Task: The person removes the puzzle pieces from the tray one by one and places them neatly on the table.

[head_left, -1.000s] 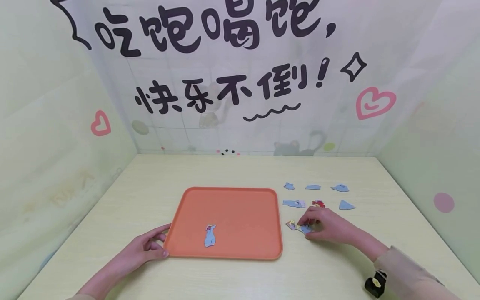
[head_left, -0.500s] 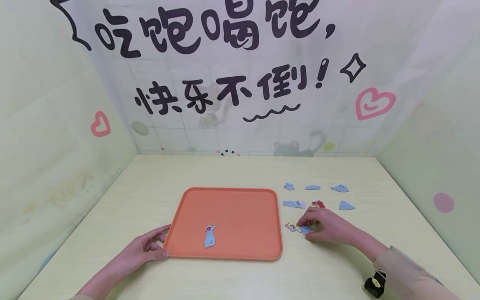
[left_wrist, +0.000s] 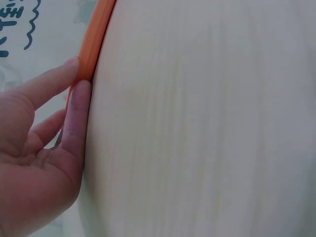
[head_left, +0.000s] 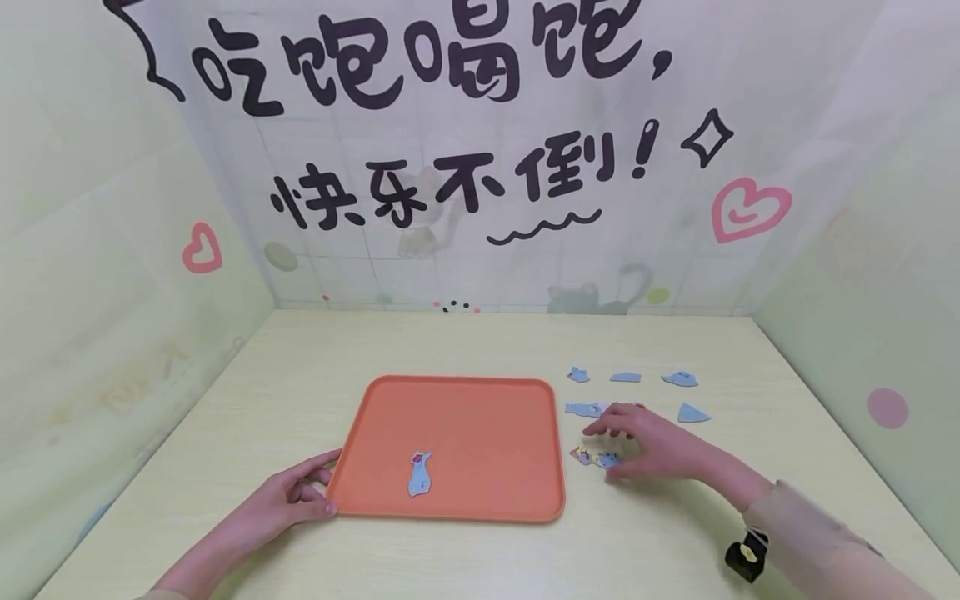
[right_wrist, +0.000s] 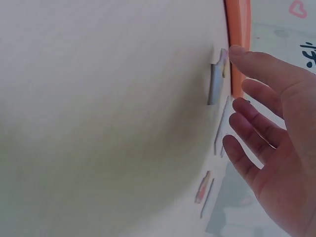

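My left hand rests against the left rim of an orange tray, fingers fairly straight; in the left wrist view, its fingertips meet the tray's end. One blue puzzle piece with a dark pink patch lies in the tray's near left part. Just right of the tray, a multicoloured puzzle piece with a blue end lies on the table. Over it hovers my right hand, thumb and fingers spread apart, nothing between them. In the right wrist view, the blue end shows beside the thumb.
Several more puzzle pieces lie in rows beyond my right hand: a back row including a blue one, a triangular one and a long blue one. A red piece is mostly hidden by my fingers. A printed cloth wall closes off the back.
My right hand has let go of the multicoloured piece; its fingers have lifted and spread away from it, now covering most of the red piece. The left hand and tray keep their place.
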The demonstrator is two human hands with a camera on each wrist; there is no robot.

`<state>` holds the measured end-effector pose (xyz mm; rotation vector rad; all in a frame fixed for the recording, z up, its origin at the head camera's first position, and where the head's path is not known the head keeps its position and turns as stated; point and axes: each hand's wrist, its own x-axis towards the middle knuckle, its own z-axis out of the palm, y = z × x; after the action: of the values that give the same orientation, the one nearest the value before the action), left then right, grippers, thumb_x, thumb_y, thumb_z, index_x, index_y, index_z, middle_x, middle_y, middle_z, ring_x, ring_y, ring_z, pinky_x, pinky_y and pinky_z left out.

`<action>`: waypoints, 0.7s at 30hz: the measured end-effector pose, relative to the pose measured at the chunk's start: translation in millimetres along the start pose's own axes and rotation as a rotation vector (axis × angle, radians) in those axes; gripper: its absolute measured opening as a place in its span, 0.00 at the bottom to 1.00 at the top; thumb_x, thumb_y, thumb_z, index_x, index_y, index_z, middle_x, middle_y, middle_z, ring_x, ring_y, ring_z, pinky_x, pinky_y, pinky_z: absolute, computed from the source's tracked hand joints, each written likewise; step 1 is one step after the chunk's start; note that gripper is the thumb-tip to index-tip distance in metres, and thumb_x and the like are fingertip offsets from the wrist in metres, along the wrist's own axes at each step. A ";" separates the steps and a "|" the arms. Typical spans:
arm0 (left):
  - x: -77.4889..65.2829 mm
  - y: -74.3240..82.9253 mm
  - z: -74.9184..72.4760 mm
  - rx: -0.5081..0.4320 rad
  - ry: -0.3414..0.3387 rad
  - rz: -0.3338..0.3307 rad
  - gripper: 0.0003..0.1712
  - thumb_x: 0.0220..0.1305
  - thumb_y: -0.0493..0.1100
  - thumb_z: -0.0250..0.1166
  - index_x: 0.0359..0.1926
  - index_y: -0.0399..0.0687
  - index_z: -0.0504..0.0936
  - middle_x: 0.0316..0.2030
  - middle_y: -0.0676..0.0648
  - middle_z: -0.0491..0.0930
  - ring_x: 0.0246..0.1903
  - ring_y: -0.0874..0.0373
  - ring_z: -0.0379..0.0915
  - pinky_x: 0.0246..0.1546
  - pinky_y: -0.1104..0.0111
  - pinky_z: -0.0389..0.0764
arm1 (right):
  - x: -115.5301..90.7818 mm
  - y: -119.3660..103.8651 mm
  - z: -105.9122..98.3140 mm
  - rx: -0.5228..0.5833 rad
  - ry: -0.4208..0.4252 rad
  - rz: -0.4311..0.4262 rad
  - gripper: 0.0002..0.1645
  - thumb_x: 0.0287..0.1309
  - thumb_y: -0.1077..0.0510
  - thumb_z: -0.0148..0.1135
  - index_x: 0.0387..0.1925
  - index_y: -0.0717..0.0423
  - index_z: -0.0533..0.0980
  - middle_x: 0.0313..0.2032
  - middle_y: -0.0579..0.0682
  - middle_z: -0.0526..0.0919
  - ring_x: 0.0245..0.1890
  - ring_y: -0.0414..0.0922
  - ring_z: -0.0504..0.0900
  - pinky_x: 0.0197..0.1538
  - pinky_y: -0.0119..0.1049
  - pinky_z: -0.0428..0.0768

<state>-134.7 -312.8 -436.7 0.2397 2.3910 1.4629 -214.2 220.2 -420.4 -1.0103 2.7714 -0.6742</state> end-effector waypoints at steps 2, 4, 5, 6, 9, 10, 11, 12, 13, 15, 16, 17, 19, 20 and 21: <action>-0.1 -0.3 -0.1 0.002 0.001 -0.002 0.48 0.62 0.43 0.69 0.76 0.38 0.54 0.55 0.36 0.69 0.38 0.64 0.79 0.44 0.76 0.75 | 5.3 -2.8 -3.3 -0.008 -0.002 -0.025 0.30 0.49 0.52 0.76 0.57 0.45 0.78 0.49 0.43 0.79 0.45 0.42 0.75 0.47 0.37 0.77; 0.0 -1.1 -0.2 0.003 0.003 -0.002 0.48 0.62 0.43 0.69 0.76 0.38 0.54 0.55 0.37 0.69 0.38 0.64 0.79 0.44 0.76 0.75 | 12.1 -6.6 -6.6 -0.012 -0.004 -0.057 0.30 0.50 0.53 0.75 0.57 0.47 0.78 0.50 0.45 0.79 0.47 0.44 0.77 0.49 0.39 0.78; 0.1 -1.4 -0.2 0.003 0.004 -0.004 0.48 0.62 0.44 0.69 0.76 0.38 0.54 0.55 0.37 0.70 0.39 0.64 0.79 0.44 0.76 0.75 | 15.7 -9.0 -8.3 -0.011 -0.004 -0.070 0.31 0.50 0.53 0.75 0.58 0.48 0.78 0.50 0.46 0.79 0.47 0.45 0.78 0.49 0.40 0.78; 0.1 -1.5 -0.2 0.004 0.004 -0.004 0.48 0.62 0.44 0.69 0.76 0.38 0.54 0.55 0.37 0.70 0.39 0.64 0.79 0.44 0.76 0.75 | 19.5 -11.3 -9.8 -0.013 -0.006 -0.084 0.30 0.51 0.52 0.75 0.58 0.48 0.78 0.51 0.47 0.80 0.48 0.46 0.78 0.50 0.41 0.79; -0.1 -2.7 -0.6 0.002 0.006 -0.006 0.48 0.62 0.44 0.69 0.76 0.39 0.54 0.55 0.37 0.70 0.39 0.64 0.79 0.44 0.76 0.75 | 33.4 -20.3 -12.6 -0.019 -0.020 -0.116 0.31 0.52 0.51 0.75 0.58 0.49 0.77 0.52 0.48 0.80 0.50 0.49 0.79 0.53 0.43 0.79; -0.1 -3.0 -0.7 0.002 0.007 -0.005 0.48 0.62 0.44 0.69 0.76 0.39 0.54 0.55 0.37 0.70 0.39 0.64 0.79 0.44 0.76 0.75 | 38.3 -23.6 -13.2 -0.025 -0.026 -0.122 0.31 0.52 0.51 0.74 0.59 0.49 0.77 0.52 0.48 0.80 0.50 0.49 0.79 0.53 0.44 0.79; 0.0 -3.1 -0.8 0.003 0.007 -0.005 0.47 0.62 0.44 0.69 0.76 0.39 0.54 0.55 0.37 0.70 0.39 0.64 0.79 0.44 0.76 0.75 | 43.0 -27.1 -13.4 -0.033 -0.032 -0.132 0.31 0.52 0.51 0.74 0.59 0.49 0.77 0.53 0.49 0.79 0.51 0.49 0.79 0.54 0.44 0.79; 0.1 -3.3 -0.9 0.004 0.007 -0.004 0.47 0.62 0.44 0.69 0.76 0.39 0.54 0.55 0.37 0.70 0.39 0.64 0.79 0.44 0.76 0.75 | 47.9 -30.6 -13.5 -0.042 -0.041 -0.144 0.31 0.52 0.52 0.74 0.59 0.49 0.77 0.53 0.49 0.79 0.52 0.49 0.79 0.55 0.45 0.79; 0.4 -3.4 -0.9 0.004 0.008 -0.004 0.47 0.62 0.44 0.69 0.76 0.39 0.55 0.55 0.37 0.70 0.39 0.64 0.79 0.44 0.76 0.75 | 52.5 -34.4 -13.1 -0.047 -0.050 -0.151 0.31 0.52 0.52 0.74 0.60 0.48 0.77 0.53 0.49 0.79 0.52 0.49 0.78 0.55 0.45 0.79; 1.2 -3.9 -1.0 0.006 0.010 -0.007 0.48 0.61 0.44 0.69 0.76 0.39 0.55 0.54 0.37 0.70 0.38 0.64 0.79 0.43 0.76 0.75 | 61.6 -41.9 -11.7 -0.056 -0.067 -0.168 0.31 0.53 0.53 0.74 0.60 0.48 0.76 0.54 0.49 0.78 0.52 0.48 0.78 0.55 0.45 0.78; 1.5 -4.2 -1.1 0.006 0.011 -0.009 0.48 0.61 0.44 0.69 0.76 0.39 0.55 0.54 0.37 0.70 0.38 0.64 0.79 0.43 0.76 0.75 | 66.0 -45.4 -10.5 -0.060 -0.073 -0.181 0.31 0.53 0.54 0.73 0.60 0.47 0.76 0.54 0.49 0.78 0.52 0.48 0.77 0.55 0.45 0.78; 1.7 -4.6 -1.1 0.004 0.012 -0.012 0.48 0.61 0.44 0.70 0.76 0.38 0.55 0.54 0.37 0.70 0.38 0.64 0.79 0.43 0.75 0.76 | 70.2 -48.8 -9.0 -0.060 -0.077 -0.194 0.31 0.53 0.54 0.73 0.60 0.47 0.76 0.54 0.50 0.78 0.51 0.49 0.77 0.55 0.45 0.78; 1.8 -5.1 -1.3 0.002 0.012 -0.015 0.48 0.61 0.44 0.70 0.76 0.38 0.55 0.54 0.38 0.70 0.38 0.65 0.79 0.42 0.75 0.76 | 78.9 -53.4 -4.9 -0.052 -0.082 -0.216 0.30 0.54 0.54 0.73 0.60 0.47 0.76 0.55 0.48 0.78 0.51 0.49 0.77 0.54 0.44 0.77; 1.7 -5.3 -1.4 0.001 0.011 -0.016 0.48 0.61 0.44 0.69 0.76 0.38 0.55 0.54 0.38 0.70 0.38 0.65 0.78 0.42 0.75 0.76 | 83.2 -55.7 -2.8 -0.045 -0.084 -0.227 0.30 0.55 0.53 0.72 0.60 0.47 0.76 0.55 0.47 0.77 0.52 0.49 0.77 0.55 0.43 0.77; 1.5 -5.3 -1.6 0.000 0.010 -0.015 0.48 0.62 0.44 0.69 0.76 0.38 0.55 0.54 0.38 0.69 0.38 0.65 0.78 0.42 0.75 0.75 | 87.4 -58.2 -0.8 -0.038 -0.083 -0.239 0.30 0.55 0.53 0.72 0.60 0.47 0.76 0.56 0.46 0.77 0.52 0.49 0.77 0.55 0.44 0.77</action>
<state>-136.5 -316.1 -441.0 0.2143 2.3958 1.4604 -247.8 125.4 -390.1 -1.3601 2.6263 -0.5931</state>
